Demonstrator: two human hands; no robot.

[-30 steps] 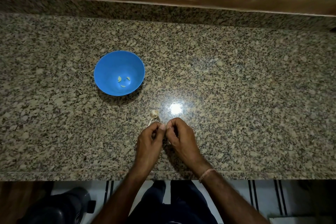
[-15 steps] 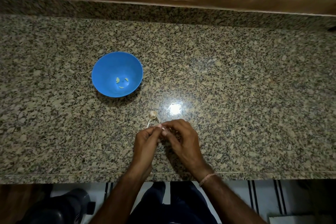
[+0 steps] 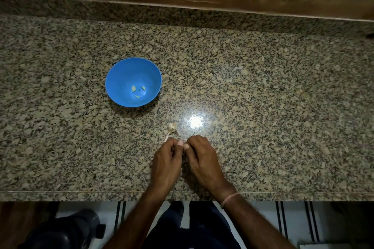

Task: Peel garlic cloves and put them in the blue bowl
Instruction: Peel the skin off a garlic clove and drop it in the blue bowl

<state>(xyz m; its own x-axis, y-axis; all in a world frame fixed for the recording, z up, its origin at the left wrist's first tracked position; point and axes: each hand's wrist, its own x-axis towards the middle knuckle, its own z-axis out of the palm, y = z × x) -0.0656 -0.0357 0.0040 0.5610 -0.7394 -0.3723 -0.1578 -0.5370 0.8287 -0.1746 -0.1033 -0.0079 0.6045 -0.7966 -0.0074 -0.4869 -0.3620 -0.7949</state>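
Note:
A blue bowl [image 3: 119, 79] stands on the granite counter, left of centre, with three peeled garlic cloves [image 3: 138, 91] at its bottom. My left hand [image 3: 167, 160] and my right hand [image 3: 200, 157] meet fingertip to fingertip near the counter's front, fingers curled, pinching a small garlic clove between them; the clove itself is almost wholly hidden. Just beyond my fingers lies the rest of the garlic bulb [image 3: 171, 127] with a loose strip of skin [image 3: 167, 137].
The granite counter [image 3: 263, 107] runs wide to both sides, with a raised granite lip and a wooden wall behind. A bright light reflection [image 3: 195, 121] sits right of the bulb. Below the front edge are my legs, a dark object [image 3: 60, 230] at the left, and striped floor.
My right hand has drawn its fingers back from over the left fingertips, and both hands have settled thumb to thumb. The bowl and bulb have not moved on the counter.

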